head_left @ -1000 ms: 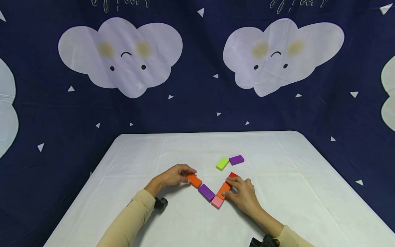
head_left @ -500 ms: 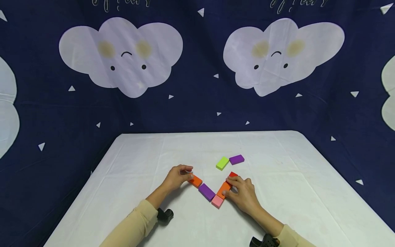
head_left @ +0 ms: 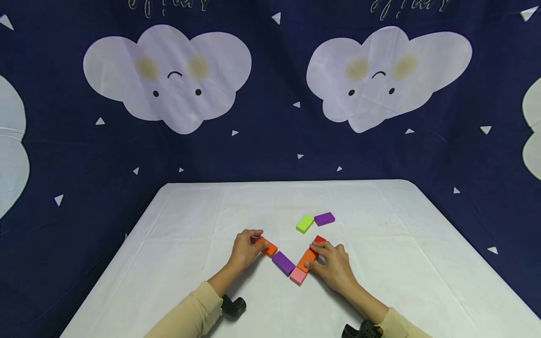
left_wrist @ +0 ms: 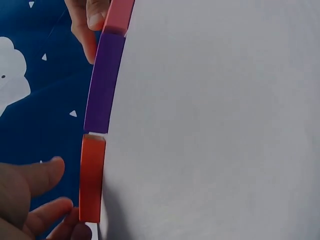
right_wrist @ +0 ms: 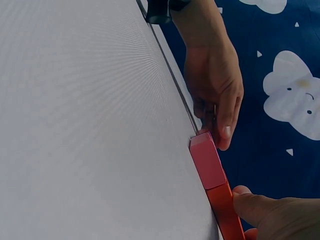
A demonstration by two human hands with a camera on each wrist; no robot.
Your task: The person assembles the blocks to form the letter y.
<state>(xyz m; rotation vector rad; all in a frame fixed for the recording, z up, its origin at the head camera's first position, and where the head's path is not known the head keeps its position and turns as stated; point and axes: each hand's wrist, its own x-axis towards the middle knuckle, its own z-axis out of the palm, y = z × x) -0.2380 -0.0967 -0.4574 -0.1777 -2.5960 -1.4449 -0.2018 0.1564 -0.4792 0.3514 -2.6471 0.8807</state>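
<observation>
Left of the pink block (head_left: 297,276), head view: your left hand's (head_left: 245,251) wrist has swung inward beside the left orange block (head_left: 268,248); blocks look unmoved, so the bent line seems unaltered. Up-right of pink, your right hand (head_left: 335,265) curls over the red block (head_left: 320,239), thumb on the right orange block (head_left: 305,259); firmness unclear. Left wrist: past pink, then the purple block (left_wrist: 104,82), loose left hand, thumb clear, fingertips at orange's far end. Right wrist: thumb against orange, next to pink.
</observation>
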